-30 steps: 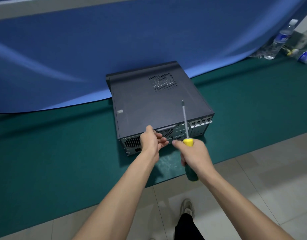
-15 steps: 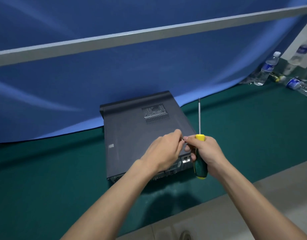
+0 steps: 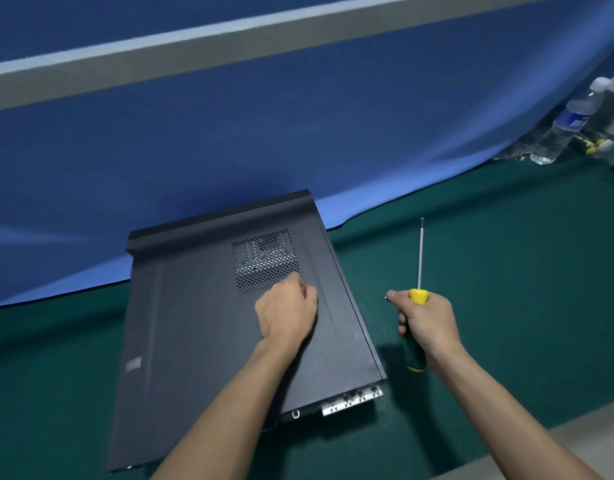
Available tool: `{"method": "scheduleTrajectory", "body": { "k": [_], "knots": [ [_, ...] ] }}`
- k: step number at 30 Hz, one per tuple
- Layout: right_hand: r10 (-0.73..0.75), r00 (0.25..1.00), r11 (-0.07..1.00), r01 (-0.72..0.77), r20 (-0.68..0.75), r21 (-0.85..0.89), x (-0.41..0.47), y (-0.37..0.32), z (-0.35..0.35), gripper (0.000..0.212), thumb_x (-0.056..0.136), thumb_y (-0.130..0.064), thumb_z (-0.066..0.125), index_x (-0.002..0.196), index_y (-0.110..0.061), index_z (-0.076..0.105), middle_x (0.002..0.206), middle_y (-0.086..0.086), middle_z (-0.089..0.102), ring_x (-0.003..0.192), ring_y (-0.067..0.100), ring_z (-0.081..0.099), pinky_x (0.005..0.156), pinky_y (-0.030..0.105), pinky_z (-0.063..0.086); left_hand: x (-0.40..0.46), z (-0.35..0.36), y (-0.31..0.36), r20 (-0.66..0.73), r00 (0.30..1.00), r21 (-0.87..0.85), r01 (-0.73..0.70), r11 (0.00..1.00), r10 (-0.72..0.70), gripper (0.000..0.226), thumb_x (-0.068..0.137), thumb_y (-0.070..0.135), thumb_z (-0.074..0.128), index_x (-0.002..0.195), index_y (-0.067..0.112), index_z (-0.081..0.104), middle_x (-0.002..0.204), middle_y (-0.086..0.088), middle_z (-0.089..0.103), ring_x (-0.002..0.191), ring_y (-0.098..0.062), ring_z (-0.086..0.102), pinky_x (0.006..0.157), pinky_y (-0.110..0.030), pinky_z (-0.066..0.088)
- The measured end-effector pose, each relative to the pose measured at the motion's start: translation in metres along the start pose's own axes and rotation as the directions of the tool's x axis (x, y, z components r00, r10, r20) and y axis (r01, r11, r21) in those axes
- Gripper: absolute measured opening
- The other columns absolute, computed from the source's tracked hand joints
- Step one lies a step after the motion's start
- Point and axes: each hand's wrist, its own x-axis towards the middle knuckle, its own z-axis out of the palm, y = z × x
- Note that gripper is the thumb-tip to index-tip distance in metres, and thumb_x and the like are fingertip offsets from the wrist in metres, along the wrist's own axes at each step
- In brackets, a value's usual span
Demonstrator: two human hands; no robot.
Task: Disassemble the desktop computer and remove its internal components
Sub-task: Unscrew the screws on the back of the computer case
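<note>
Left hand point(image 3: 286, 311), fingers curled, rests on the computer point(image 3: 229, 327) lid at center. Right hand point(image 3: 425, 318), at 3 o'clock, grips the upright screwdriver point(image 3: 419, 258); the hands, together earlier, are now apart.

The left hand point(image 3: 286, 311) covered part of the computer case point(image 3: 201, 323), and its fingers point(image 3: 307, 292) curled under so their contact could not be judged. The case's rear ports point(image 3: 352, 398) were too small to identify. Something tiny glinted at the right hand's point(image 3: 425, 322) thumb tip, unidentifiable. Blurred bottles point(image 3: 568, 123) were cut off at the right edge.
</note>
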Motion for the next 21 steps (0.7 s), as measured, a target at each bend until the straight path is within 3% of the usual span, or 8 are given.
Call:
{"method": "scheduleTrajectory", "body": {
  "k": [7,11,13,21],
  "knots": [
    [0.025,0.999,0.982,-0.029,-0.024,-0.189,0.084,0.024,0.035,0.023,0.083,-0.016,0.069,0.063,-0.012,0.059,0.046,0.001,0.049,0.030,0.008,0.044,0.042,0.018,0.039,0.007,0.016,0.004,-0.096,0.995,0.138,-0.010,0.990,0.023,0.026,0.084,0.026,0.049,0.062,0.017,0.038,0.056,0.004,0.043,0.049,-0.019,0.035,0.048,-0.027,0.021],
    [0.039,0.999,0.925,-0.043,-0.018,-0.377,0.118,0.038,0.061,0.019,0.083,-0.025,0.068,0.074,-0.008,0.065,0.056,0.006,0.057,0.057,0.026,0.057,0.062,0.032,0.046,0.008,0.016,0.007,-0.104,0.994,0.162,-0.012,0.987,0.029,0.030,0.079,0.022,0.057,0.058,0.018,0.036,0.051,0.007,0.036,0.044,-0.017,0.032,0.044,-0.022,0.010],
    [0.031,0.999,0.880,-0.038,-0.023,-0.473,0.131,0.042,0.071,0.022,0.084,-0.028,0.065,0.073,-0.009,0.061,0.067,0.009,0.059,0.067,0.029,0.055,0.063,0.032,0.043,0.009,0.015,0.008,-0.100,0.994,0.164,-0.015,0.986,0.032,0.032,0.076,0.020,0.061,0.057,0.018,0.034,0.049,0.008,0.035,0.043,-0.016,0.030,0.044,-0.020,0.009],
    [-0.048,0.998,0.712,0.014,-0.028,-0.702,0.154,0.056,0.092,0.019,0.086,-0.026,0.058,0.071,-0.014,0.053,0.074,0.008,0.056,0.071,0.029,0.050,0.062,0.029,0.038,0.009,0.014,0.008,-0.093,0.994,0.153,-0.042,0.987,0.057,0.040,0.067,0.014,0.071,0.056,0.019,0.033,0.044,0.003,0.043,0.042,-0.015,0.026,0.044,-0.016,0.007]
  ]
}}
